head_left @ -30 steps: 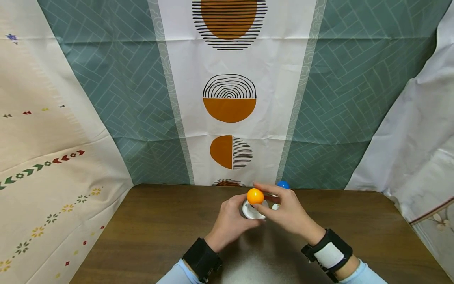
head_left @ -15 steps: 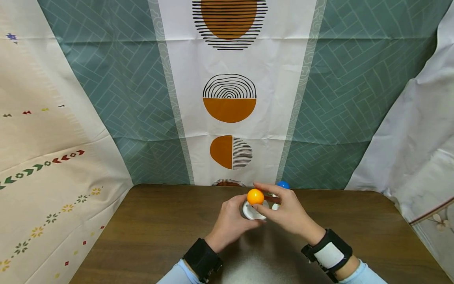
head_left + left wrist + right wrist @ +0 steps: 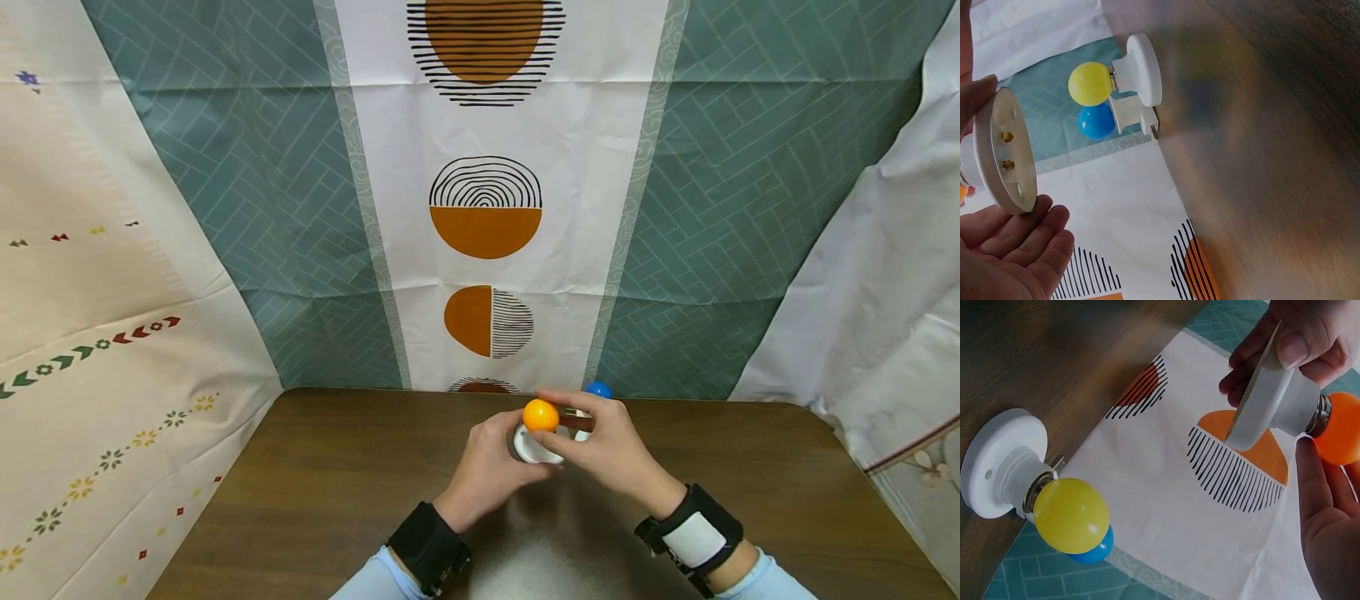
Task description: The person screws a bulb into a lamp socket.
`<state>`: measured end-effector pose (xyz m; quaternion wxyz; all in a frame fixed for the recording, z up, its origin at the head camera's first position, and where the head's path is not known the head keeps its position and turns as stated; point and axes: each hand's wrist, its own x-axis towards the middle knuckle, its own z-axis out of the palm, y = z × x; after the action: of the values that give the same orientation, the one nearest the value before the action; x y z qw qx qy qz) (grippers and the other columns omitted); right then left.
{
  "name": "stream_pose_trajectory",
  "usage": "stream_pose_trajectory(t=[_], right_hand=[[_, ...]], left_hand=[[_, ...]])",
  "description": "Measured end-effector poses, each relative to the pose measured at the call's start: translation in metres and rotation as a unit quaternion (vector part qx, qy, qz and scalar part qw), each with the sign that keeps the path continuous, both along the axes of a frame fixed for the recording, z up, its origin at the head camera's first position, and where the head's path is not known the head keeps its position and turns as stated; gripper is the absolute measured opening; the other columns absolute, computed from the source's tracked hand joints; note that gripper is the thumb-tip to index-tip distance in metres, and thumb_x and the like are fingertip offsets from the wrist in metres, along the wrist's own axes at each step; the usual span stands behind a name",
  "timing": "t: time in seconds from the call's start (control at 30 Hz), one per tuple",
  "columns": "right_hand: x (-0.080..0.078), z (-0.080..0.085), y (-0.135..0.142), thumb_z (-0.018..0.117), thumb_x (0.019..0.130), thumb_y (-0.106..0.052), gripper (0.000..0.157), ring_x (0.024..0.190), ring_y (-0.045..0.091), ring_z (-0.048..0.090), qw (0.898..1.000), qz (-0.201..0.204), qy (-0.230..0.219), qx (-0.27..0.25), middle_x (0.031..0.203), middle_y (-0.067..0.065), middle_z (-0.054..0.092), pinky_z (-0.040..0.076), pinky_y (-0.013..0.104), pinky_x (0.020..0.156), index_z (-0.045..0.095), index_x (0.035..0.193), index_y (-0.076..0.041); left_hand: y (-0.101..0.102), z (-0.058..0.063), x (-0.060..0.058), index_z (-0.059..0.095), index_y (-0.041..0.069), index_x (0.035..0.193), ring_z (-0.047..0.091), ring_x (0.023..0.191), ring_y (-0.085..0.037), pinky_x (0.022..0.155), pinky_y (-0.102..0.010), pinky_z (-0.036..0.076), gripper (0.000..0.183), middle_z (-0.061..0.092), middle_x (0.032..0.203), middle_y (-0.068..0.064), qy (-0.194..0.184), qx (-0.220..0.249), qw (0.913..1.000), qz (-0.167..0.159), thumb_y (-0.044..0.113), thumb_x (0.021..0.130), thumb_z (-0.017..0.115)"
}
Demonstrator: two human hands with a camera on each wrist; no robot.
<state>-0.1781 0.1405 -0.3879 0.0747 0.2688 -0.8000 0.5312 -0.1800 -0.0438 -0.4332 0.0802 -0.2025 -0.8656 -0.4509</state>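
Note:
An orange light bulb (image 3: 541, 415) sits in the socket of a round white lamp holder (image 3: 1263, 400), raised off the table. With thumb and fingers my left hand (image 3: 489, 462) grips the holder by the rim of its base. The base's underside, with two brass screws, shows in the left wrist view. My right hand (image 3: 611, 437) holds the orange bulb between thumb and fingers from the right. The bulb's metal collar is partly visible at the socket in the right wrist view; its thread inside is hidden.
Behind my right hand, a yellow bulb (image 3: 1072, 515) sits in a second white lamp holder (image 3: 1007, 462) on the wooden table (image 3: 360, 483). A blue bulb (image 3: 1095, 120) in another white holder stands beside it, near the back edge. Patterned cloth (image 3: 480, 125) hangs behind the table.
The fingers of my right hand have shifted slightly around the orange bulb, the index finger a little lower. My left hand and the lamp holder stay in place.

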Motion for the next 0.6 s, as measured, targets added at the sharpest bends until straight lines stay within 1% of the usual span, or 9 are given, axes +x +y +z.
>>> stream_pose_trajectory(t=[0.07,0.13,0.17,0.23,0.3,0.37,0.4,0.5,0.6], right_hand=[[-0.0003,-0.0001,0.0004,0.076,0.077,-0.029,0.048,0.105,0.013,0.062,1.0,0.005,0.002,0.005,0.121,-0.006,0.063,0.053,0.029,0.084,0.06,0.122,-0.026],[0.0036,0.0065,-0.001,0.076,0.078,-0.022,0.049,0.106,0.017,0.062,1.0,0.012,0.001,0.011,0.123,-0.002,0.062,0.053,0.031,0.085,0.06,0.124,-0.02],[0.004,0.0072,-0.0013,0.076,0.078,-0.019,0.05,0.106,0.017,0.062,1.0,0.014,0.0,0.011,0.123,-0.001,0.062,0.053,0.032,0.086,0.059,0.125,-0.018],[0.0045,0.0076,-0.002,0.075,0.078,-0.015,0.049,0.105,0.018,0.062,1.0,0.014,-0.002,0.01,0.122,0.0,0.063,0.053,0.033,0.085,0.06,0.124,-0.017],[0.0046,0.0074,-0.0025,0.075,0.078,-0.014,0.048,0.103,0.019,0.063,1.0,0.01,-0.002,0.007,0.12,0.0,0.064,0.053,0.033,0.084,0.061,0.123,-0.016],[0.0006,0.0008,-0.001,0.076,0.077,-0.02,0.046,0.101,0.015,0.064,1.0,0.004,0.003,0.0,0.118,-0.003,0.065,0.054,0.032,0.083,0.062,0.121,-0.022],[0.0,0.0,-0.0006,0.076,0.077,-0.023,0.045,0.099,0.014,0.065,1.0,0.0,0.007,-0.001,0.117,-0.003,0.066,0.054,0.031,0.082,0.062,0.12,-0.023],[-0.0005,0.0001,0.0001,0.076,0.077,-0.029,0.044,0.097,0.014,0.065,1.0,-0.004,0.011,-0.002,0.115,-0.002,0.066,0.055,0.031,0.08,0.063,0.119,-0.024],[-0.0009,0.0003,0.0012,0.075,0.077,-0.031,0.047,0.1,0.016,0.064,1.0,-0.003,0.01,0.002,0.118,-0.003,0.065,0.055,0.035,0.081,0.061,0.121,-0.024]], left_hand=[[0.0001,0.0001,0.0001,0.058,0.03,0.119,0.058,0.093,-0.006,0.084,-0.03,0.052,0.061,0.062,0.109,0.013,-0.001,0.003,1.0,-0.002,0.048,0.065,0.081],[0.0001,0.0002,0.0002,0.058,0.03,0.119,0.058,0.093,-0.006,0.085,-0.03,0.051,0.061,0.062,0.11,0.013,-0.005,0.004,1.0,-0.004,0.05,0.065,0.08],[0.0001,0.0003,0.0001,0.058,0.03,0.119,0.058,0.094,-0.006,0.086,-0.03,0.051,0.062,0.062,0.11,0.013,-0.006,0.004,1.0,-0.004,0.05,0.065,0.079],[0.0002,0.0005,0.0003,0.058,0.029,0.119,0.058,0.094,-0.006,0.086,-0.029,0.051,0.062,0.062,0.11,0.013,-0.006,0.004,1.0,-0.005,0.05,0.065,0.079],[0.0002,0.0003,0.0001,0.058,0.028,0.119,0.058,0.094,-0.006,0.086,-0.03,0.051,0.062,0.062,0.11,0.012,-0.006,0.004,1.0,-0.005,0.049,0.065,0.08],[0.0003,0.0001,0.0,0.058,0.028,0.119,0.059,0.094,-0.006,0.085,-0.03,0.052,0.061,0.062,0.11,0.012,-0.003,0.003,1.0,-0.004,0.047,0.066,0.08],[0.0004,0.0001,-0.0001,0.058,0.028,0.12,0.059,0.094,-0.006,0.085,-0.029,0.052,0.061,0.062,0.11,0.012,-0.001,0.003,1.0,-0.004,0.046,0.066,0.081],[0.0005,0.0001,-0.0003,0.058,0.028,0.119,0.059,0.093,-0.007,0.083,-0.031,0.053,0.061,0.063,0.109,0.011,0.003,0.005,1.0,-0.002,0.045,0.066,0.081],[0.0005,0.0003,0.0001,0.058,0.028,0.12,0.059,0.094,-0.007,0.084,-0.032,0.053,0.062,0.062,0.11,0.012,0.001,0.007,1.0,-0.002,0.045,0.065,0.082]])
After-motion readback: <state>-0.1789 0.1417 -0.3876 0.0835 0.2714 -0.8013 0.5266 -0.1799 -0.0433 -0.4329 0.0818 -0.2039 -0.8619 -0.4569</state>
